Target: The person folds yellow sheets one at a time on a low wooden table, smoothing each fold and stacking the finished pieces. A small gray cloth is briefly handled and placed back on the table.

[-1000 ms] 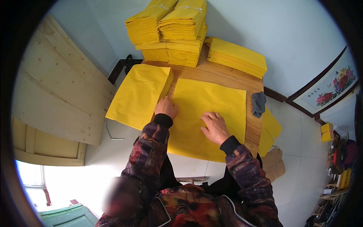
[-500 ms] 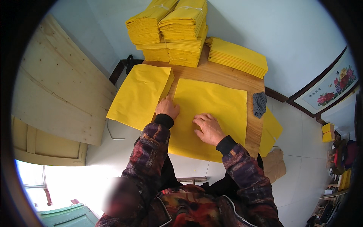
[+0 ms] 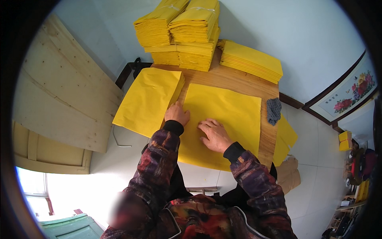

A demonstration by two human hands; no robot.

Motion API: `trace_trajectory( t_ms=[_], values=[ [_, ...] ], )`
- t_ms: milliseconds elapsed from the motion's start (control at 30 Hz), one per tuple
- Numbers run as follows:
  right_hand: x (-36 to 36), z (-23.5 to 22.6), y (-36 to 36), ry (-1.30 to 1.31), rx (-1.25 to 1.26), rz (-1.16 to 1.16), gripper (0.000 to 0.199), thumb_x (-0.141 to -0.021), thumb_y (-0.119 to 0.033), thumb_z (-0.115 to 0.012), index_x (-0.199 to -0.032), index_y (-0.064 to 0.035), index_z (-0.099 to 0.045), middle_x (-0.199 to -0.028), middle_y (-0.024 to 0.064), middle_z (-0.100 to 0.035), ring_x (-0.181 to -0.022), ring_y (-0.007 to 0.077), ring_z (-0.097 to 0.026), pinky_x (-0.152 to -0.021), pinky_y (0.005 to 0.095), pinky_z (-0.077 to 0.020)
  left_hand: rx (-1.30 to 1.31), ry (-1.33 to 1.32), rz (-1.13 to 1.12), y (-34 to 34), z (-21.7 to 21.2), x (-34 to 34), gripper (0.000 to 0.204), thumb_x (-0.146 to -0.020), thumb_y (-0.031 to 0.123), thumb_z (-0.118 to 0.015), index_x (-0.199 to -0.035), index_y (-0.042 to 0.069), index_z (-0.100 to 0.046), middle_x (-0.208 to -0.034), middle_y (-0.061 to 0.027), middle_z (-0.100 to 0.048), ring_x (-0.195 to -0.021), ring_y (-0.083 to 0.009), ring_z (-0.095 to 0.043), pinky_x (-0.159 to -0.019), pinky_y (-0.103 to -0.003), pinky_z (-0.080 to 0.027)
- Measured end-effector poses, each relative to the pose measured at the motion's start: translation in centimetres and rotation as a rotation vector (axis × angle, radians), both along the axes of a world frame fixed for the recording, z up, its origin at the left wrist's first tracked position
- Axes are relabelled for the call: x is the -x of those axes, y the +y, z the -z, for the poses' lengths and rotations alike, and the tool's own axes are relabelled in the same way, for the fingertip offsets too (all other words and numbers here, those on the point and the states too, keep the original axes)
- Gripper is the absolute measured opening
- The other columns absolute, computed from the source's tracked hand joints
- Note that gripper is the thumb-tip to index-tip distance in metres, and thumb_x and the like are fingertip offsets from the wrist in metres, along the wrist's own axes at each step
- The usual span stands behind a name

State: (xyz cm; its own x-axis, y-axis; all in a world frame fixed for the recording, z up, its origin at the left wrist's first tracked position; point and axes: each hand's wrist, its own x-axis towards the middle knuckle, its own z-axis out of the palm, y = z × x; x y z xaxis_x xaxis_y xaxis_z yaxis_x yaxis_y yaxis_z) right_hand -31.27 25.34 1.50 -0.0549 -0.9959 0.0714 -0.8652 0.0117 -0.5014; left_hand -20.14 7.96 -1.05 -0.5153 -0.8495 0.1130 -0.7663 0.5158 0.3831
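The right hand point(image 3: 215, 134) is resting on the sheet point(image 3: 230, 113), fingers loosely spread, holding nothing. The left hand point(image 3: 177, 114) is lying at the sheet's left edge, beside the left stack point(image 3: 147, 99); whether it is pinching anything, I cannot tell. The sheet is lying flat on the table point(image 3: 223, 76), seemingly not yet folded, while bundles point(image 3: 193, 24) are standing tied behind.

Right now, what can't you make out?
All in the head view:
Left hand: its back hides the palm and any grip.
Right hand: its back hides the palm.
Yellow sheet: partly covered by the right hand.
Tall yellow stack: cut off by the picture's upper edge.
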Motion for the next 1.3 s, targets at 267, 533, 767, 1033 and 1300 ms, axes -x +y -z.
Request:
trace_trajectory(
  t_ms=[267,533,767,1033,1300],
  values=[
    [0.4,0.0,0.0,-0.041,-0.012,-0.027,0.034,-0.081,-0.017,-0.063,-0.113,-0.008,-0.06,-0.12,0.008,-0.059,-0.125,0.0324,-0.043,-0.102,0.047,-0.0352,-0.007,-0.006,-0.004,0.0,0.0,0.0,0.033,-0.073,0.031,-0.064,-0.087,0.002,-0.056,-0.087,-0.0203,-0.064,-0.086,-0.0375,-0.062,-0.076,-0.046,-0.05],
    [-0.1,-0.2,-0.1,-0.019,0.045,-0.011,0.033,-0.08,-0.016,-0.063,-0.112,-0.0071,-0.06,-0.119,0.0082,-0.06,-0.124,0.0321,-0.044,-0.103,0.0465,-0.0338,-0.025,-0.014,-0.006,-0.1,0.0,0.0,0.033,-0.074,0.03,-0.062,-0.088,0.001,-0.056,-0.087,-0.0207,-0.064,-0.087,-0.0376,-0.061,-0.077,-0.046,-0.05],
    [-0.2,-0.3,-0.1,-0.058,-0.005,-0.041,0.035,-0.079,-0.015,-0.063,-0.113,-0.0068,-0.06,-0.12,0.0091,-0.06,-0.126,0.032,-0.042,-0.105,0.0467,-0.0323,-0.022,-0.009,0.003,0.1,-0.4,0.0,0.034,-0.074,0.03,-0.062,-0.089,0.001,-0.056,-0.087,-0.0209,-0.064,-0.088,-0.0378,-0.061,-0.077,-0.046,-0.049],
    [-0.4,-0.1,-0.2,-0.055,-0.003,-0.031,0.036,-0.079,-0.015,-0.063,-0.113,-0.0062,-0.06,-0.121,0.0091,-0.06,-0.126,0.0321,-0.042,-0.105,0.0469,-0.0321,-0.042,-0.042,0.0,0.2,-1.1,0.1,0.038,-0.074,0.031,-0.064,-0.094,0.0,-0.057,-0.093,-0.021,-0.063,-0.091,-0.037,-0.062,-0.08,-0.045,-0.05],
    [0.0,0.9,-0.2,-0.075,0.058,-0.008,0.035,-0.078,-0.014,-0.061,-0.112,-0.0053,-0.06,-0.124,0.0078,-0.056,-0.126,0.0307,-0.042,-0.104,0.0457,-0.0324,-0.113,-0.098,0.01,0.1,-1.4,0.2,0.048,-0.074,0.035,-0.066,-0.107,0.0,-0.058,-0.105,-0.023,-0.063,-0.099,-0.0367,-0.062,-0.086,-0.043,-0.05]
  ],
)
